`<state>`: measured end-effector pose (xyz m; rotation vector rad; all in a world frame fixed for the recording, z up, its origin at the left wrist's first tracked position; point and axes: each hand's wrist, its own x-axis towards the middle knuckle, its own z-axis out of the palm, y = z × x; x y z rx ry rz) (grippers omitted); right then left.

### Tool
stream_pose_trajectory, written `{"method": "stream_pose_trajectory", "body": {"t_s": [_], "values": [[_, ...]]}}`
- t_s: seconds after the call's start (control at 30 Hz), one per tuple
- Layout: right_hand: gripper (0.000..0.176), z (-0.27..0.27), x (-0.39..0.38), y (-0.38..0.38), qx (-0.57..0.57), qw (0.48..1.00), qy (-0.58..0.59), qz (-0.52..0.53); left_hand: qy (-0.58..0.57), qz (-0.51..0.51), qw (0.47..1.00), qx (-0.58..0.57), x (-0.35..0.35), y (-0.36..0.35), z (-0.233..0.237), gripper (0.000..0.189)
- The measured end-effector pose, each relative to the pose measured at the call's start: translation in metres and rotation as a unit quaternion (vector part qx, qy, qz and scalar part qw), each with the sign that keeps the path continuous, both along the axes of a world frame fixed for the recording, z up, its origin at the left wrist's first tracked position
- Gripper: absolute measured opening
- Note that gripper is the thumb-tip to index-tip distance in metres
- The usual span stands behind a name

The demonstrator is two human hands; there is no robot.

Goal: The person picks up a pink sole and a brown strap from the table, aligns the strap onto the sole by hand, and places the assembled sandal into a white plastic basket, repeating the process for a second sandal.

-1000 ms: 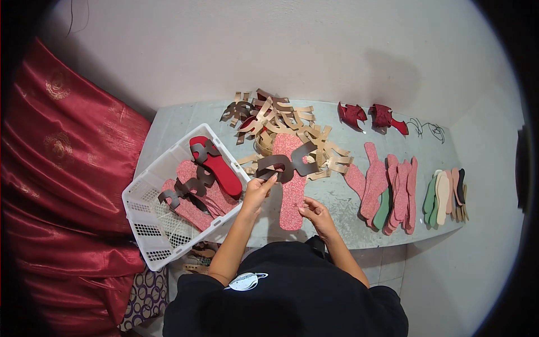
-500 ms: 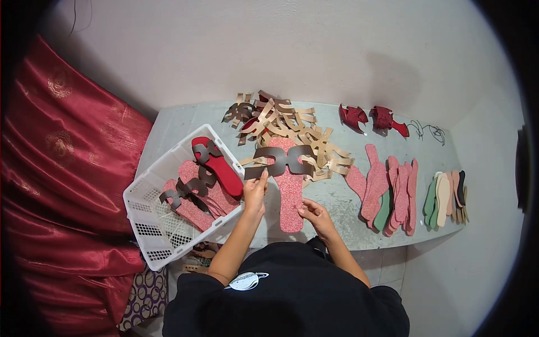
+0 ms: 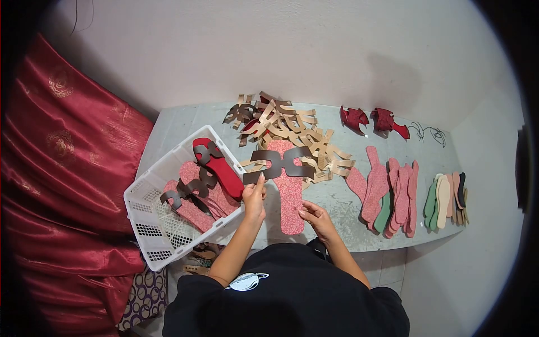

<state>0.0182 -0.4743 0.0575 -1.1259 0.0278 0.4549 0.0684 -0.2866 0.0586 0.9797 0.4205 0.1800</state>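
Note:
My left hand (image 3: 254, 195) pinches the left end of a dark brown cut-out strap piece (image 3: 281, 163), which lies across the upper part of a pink speckled insole (image 3: 290, 188) on the grey table (image 3: 337, 196). My right hand (image 3: 317, 218) grips the lower right edge of that insole near its heel. A heap of tan and brown strap cut-outs (image 3: 286, 129) sits just behind the insole.
A white plastic basket (image 3: 149, 216) at my left holds pink insoles with brown straps and a red insole (image 3: 218, 167). Pink insoles (image 3: 387, 191) and green, beige and dark soles (image 3: 446, 196) lie to the right. Two red pieces (image 3: 370, 119) rest at the back. Red fabric (image 3: 62, 168) hangs left.
The brown strap piece has been carried up and laid flatter across the top of the pink insole. The insole has shifted slightly. My right hand stayed at the insole's lower edge.

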Motion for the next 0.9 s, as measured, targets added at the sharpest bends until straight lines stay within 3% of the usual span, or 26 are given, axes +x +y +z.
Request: {"method": "stream_pose_trajectory", "body": {"t_s": [0.1,0.2,0.27,0.33,0.37,0.4,0.43,0.47,0.53,0.67,0.8,0.9], "values": [[0.04,-0.002,0.0,0.0,0.007,1.0,0.009,0.002,0.024,-0.019,0.999,-0.015,-0.003,0.002,-0.004,0.018],[0.04,0.004,-0.001,0.001,0.014,1.0,0.015,-0.006,0.036,0.001,0.999,0.011,-0.002,-0.001,-0.005,0.029],[0.04,0.005,-0.001,-0.001,0.004,1.0,0.009,-0.009,0.002,0.163,0.982,0.094,0.001,-0.001,-0.018,0.044],[0.041,0.001,0.0,-0.002,0.004,1.0,0.012,-0.015,-0.038,0.153,0.982,0.101,-0.006,-0.001,-0.002,0.053],[0.041,-0.001,0.001,-0.003,0.003,1.0,0.016,-0.018,-0.108,0.168,0.936,0.289,-0.007,-0.003,0.009,0.05],[0.041,-0.001,0.001,-0.003,0.004,1.0,0.017,-0.018,-0.172,0.176,0.85,0.465,-0.009,-0.003,0.021,0.047],[0.04,-0.001,0.001,-0.002,-0.005,1.0,0.009,-0.019,-0.226,0.075,0.813,0.531,-0.009,0.0,0.038,0.045],[0.04,-0.001,0.0,-0.001,-0.013,1.0,0.003,-0.018,-0.223,0.076,0.814,0.532,-0.007,-0.002,0.048,0.045],[0.039,-0.002,0.0,0.001,-0.009,1.0,0.004,-0.011,-0.2,-0.106,0.739,0.635,-0.003,-0.012,0.059,0.047],[0.038,-0.01,0.001,0.003,-0.044,0.999,-0.018,-0.013,-0.155,-0.139,0.724,0.658,0.007,-0.03,0.039,0.055],[0.036,-0.012,0.003,-0.002,-0.095,0.989,-0.114,-0.026,-0.129,-0.195,0.757,0.61,0.009,-0.039,0.028,0.07],[0.029,-0.002,0.005,-0.007,-0.308,0.896,-0.311,-0.074,-0.147,-0.228,0.843,0.464,0.016,-0.039,0.03,0.072]]}}
